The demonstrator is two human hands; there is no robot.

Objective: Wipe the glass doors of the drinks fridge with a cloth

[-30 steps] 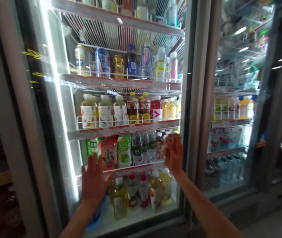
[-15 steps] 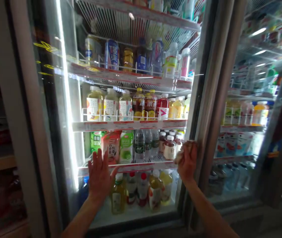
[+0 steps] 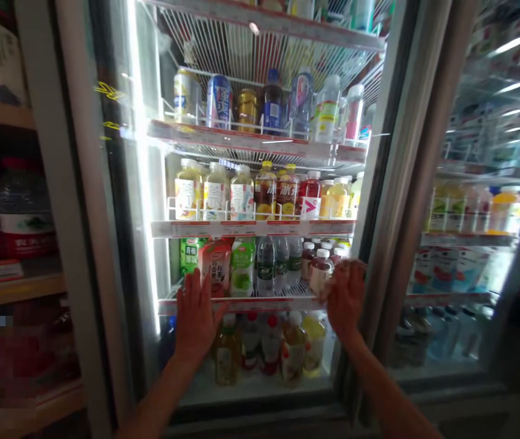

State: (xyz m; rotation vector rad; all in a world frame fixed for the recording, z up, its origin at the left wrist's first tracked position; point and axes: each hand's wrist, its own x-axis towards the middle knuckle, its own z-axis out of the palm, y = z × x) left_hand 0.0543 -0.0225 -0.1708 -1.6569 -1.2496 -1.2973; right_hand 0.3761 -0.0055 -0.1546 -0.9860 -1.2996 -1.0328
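My left hand [image 3: 197, 320] is spread flat with its fingers up, against the glass door [image 3: 236, 395] of a lit drinks cooler or just before it. Closed around a crumpled, pale brownish cloth [image 3: 328, 286], my right hand [image 3: 345, 311] is at the glass near the right door frame. Behind the left fingers, through the glass, stands a red tea carton or bottle [image 3: 216, 259]. Small dark bottles with white caps [image 3: 321, 268] show just left of the cloth. Whether either palm presses the glass is hard to tell.
Shelves inside hold rows of bottles [image 3: 244, 192] and cans [image 3: 218, 100]. A metal door frame [image 3: 413, 201] rises on the right, with another stocked cooler beyond it. On the left, an open shelf [image 3: 17, 283] carries red-labelled bottles.
The view has shifted a little left, so the cooler appears further right and more of the left shelf shows. My right hand has moved slightly left across the glass with the cloth.
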